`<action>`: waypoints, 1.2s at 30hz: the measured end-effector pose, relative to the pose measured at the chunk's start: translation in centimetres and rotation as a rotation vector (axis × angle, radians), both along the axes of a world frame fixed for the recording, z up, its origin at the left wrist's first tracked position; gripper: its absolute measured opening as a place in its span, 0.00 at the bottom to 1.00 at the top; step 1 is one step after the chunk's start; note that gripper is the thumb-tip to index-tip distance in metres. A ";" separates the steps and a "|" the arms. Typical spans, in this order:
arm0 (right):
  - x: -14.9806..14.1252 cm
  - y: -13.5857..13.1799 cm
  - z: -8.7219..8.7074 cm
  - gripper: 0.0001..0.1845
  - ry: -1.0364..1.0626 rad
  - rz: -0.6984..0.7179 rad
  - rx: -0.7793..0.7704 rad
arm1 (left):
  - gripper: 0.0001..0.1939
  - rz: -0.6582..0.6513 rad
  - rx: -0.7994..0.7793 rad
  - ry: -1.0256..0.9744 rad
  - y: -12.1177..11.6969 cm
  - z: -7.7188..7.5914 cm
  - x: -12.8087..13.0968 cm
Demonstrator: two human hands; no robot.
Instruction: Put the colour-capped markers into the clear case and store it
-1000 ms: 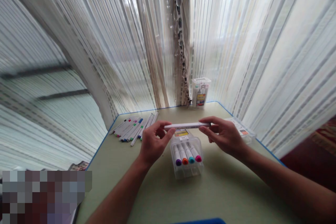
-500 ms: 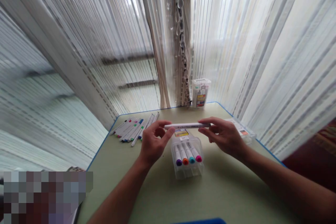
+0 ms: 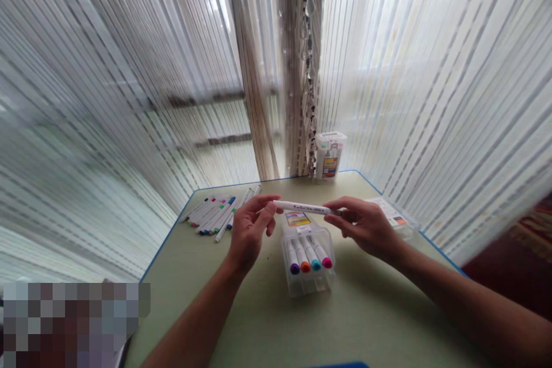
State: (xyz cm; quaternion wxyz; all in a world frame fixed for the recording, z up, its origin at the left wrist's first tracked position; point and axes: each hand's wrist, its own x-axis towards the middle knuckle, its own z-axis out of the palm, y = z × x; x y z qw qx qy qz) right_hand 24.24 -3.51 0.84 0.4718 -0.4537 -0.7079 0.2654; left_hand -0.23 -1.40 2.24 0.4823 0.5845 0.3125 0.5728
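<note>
Both hands hold one white marker (image 3: 304, 207) level in the air, lengthwise between them. My left hand (image 3: 250, 232) pinches its left end with thumb and fingertips. My right hand (image 3: 364, 226) grips its right end, fingers curled round it. Just below the marker a clear plastic marker case (image 3: 307, 259) lies on the green table (image 3: 353, 316), with several markers inside showing purple, orange, teal and pink caps toward me.
A row of several loose markers (image 3: 219, 211) lies at the table's far left. Another clear marker box (image 3: 329, 155) stands upright at the far corner. A clear lid (image 3: 394, 214) lies at the right edge. Striped sheer curtains (image 3: 431, 98) close in the table on three sides.
The marker has tilted slightly, its right end lower, and my left fingers have shifted along its left end. The camera view has swung a little to the right.
</note>
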 end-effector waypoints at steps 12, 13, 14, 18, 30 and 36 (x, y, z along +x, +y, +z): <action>0.0 0.0 -0.1 0.16 0.010 -0.024 -0.017 | 0.12 -0.143 -0.131 -0.146 0.0 0.2 0.2; 0.0 0.0 -0.1 0.16 0.018 -0.027 -0.021 | 0.12 -0.141 -0.134 -0.144 0.0 0.2 0.2; 0.0 0.0 -0.1 0.16 0.030 -0.030 -0.024 | 0.12 -0.137 -0.136 -0.141 0.0 0.2 0.2; -0.1 0.0 -0.2 0.17 0.061 -0.034 -0.017 | 0.12 -0.120 -0.127 -0.130 0.0 0.3 0.2; -0.1 0.1 0.0 0.15 0.001 -0.013 -0.028 | 0.14 -0.277 -0.123 -0.192 -0.1 0.3 -0.1; 0.0 0.1 0.0 0.16 -0.017 -0.018 -0.049 | 0.15 -0.350 -0.115 -0.190 -0.2 0.3 -0.1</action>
